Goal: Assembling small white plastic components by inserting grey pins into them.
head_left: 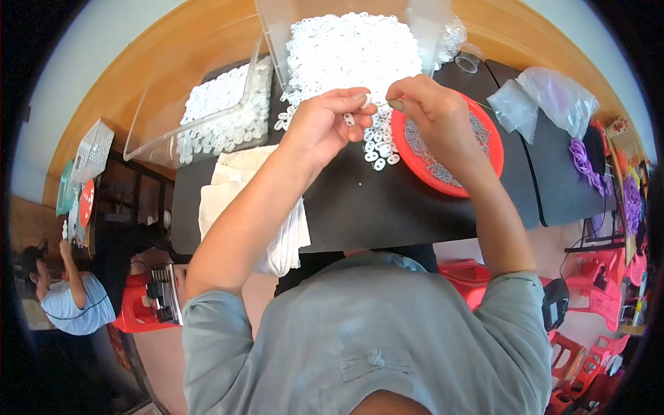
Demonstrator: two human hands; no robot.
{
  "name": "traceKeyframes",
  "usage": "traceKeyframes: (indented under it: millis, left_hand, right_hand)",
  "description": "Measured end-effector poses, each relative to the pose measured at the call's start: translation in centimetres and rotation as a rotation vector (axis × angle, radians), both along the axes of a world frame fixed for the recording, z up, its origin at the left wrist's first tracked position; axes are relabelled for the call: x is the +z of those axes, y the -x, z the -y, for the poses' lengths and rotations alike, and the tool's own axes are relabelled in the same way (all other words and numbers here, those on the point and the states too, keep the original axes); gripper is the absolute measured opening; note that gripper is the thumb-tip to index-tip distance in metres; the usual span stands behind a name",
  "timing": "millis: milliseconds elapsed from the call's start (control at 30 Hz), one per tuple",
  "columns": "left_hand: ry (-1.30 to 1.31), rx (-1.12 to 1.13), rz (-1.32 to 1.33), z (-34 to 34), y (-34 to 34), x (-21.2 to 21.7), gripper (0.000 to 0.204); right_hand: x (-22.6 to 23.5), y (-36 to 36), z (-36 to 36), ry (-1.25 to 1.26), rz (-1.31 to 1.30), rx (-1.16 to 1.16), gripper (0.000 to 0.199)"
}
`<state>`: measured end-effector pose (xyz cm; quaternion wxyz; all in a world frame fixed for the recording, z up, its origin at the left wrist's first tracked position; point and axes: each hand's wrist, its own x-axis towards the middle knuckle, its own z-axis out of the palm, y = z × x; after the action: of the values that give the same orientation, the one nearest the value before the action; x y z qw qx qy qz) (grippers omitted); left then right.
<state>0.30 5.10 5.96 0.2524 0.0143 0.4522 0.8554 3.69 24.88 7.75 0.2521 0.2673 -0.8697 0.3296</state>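
Two hands (321,126) (437,112); left holds white two-holed oval (349,120).

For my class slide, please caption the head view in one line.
Left hand holding small white pieces, right hand close by, near a red bowl.

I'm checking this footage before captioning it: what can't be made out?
All in the head view:
- Whatever the right hand may hold: too small, and its own fingers cover it.
- Some grey pieces in the red bowl: behind the right hand and forearm.
- Many outlines in the white heap: lost to glare.
- Clear bin's far end: cut off by the upper edge.
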Motion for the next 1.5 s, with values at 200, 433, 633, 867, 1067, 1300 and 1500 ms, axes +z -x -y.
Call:
traceKeyframes:
  millis: [200, 433, 633, 867, 1067, 1300, 1500]
  left_hand:
    - [0.067, 0.068, -0.003, -3.7, 0.0, -0.8, 0.025]
    - [0.105, 0.091, 0.004, -5.1, 0.0, -1.2, 0.023]
    - [0.154, 0.101, -0.031, -5.3, -0.2, -1.2, 0.022]
    - [0.192, 0.115, -0.069, -6.1, -0.4, -1.0, 0.021]
    - [0.179, 0.125, -0.054, -7.0, -0.2, -0.7, 0.025]
    - [0.183, 0.111, -0.017, -6.8, 0.5, -1.2, 0.031]
    - [0.181, 0.118, -0.002, -6.8, 0.7, -1.5, 0.031]
  right_hand:
    - [-0.9, 0.2, -2.2, 0.004, 0.01, -0.072, 0.01]
    - [-1.8, 0.5, -3.0, -0.012, 0.028, -0.123, 0.011]
    - [-2.0, 0.6, -3.0, -0.054, 0.055, -0.132, 0.011]
    - [-2.7, 1.2, -3.8, -0.008, 0.039, -0.062, 0.008]
    - [-2.6, 1.3, -5.0, 0.074, 0.123, -0.013, 0.007]
    - [-1.8, 0.6, -5.1, 0.034, 0.17, -0.131, 0.007]
    - [-2.2, 0.5, -4.6, -0.023, 0.114, -0.145, 0.007]
